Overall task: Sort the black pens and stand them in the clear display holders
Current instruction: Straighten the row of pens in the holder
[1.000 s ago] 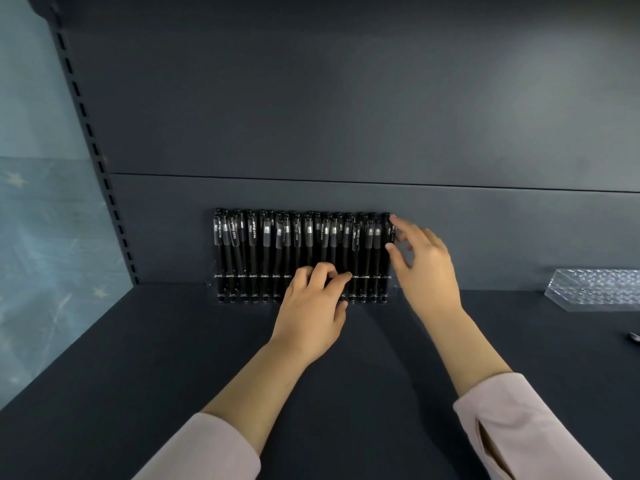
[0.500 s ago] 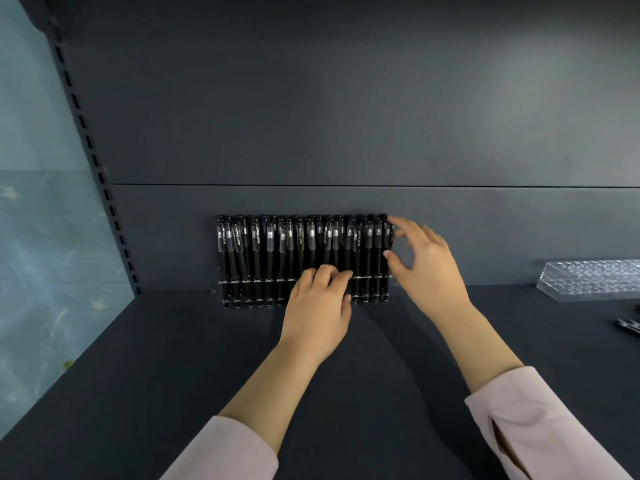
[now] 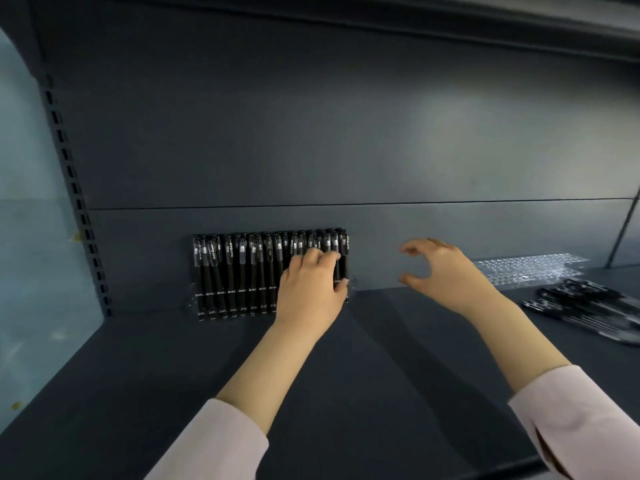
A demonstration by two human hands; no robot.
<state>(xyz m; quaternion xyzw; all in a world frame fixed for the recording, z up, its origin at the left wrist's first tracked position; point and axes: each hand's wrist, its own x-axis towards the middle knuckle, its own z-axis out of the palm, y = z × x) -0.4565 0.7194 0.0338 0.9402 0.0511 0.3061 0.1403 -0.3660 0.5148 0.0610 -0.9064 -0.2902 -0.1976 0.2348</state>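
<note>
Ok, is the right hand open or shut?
Open: the right hand hovers empty, fingers loosely curved, right of the pens.

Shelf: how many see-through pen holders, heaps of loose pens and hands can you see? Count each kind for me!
Clear holders: 2, the full holder and the empty holder
Heaps of loose pens: 1
Hands: 2, the left hand and the right hand
Total: 5
</note>
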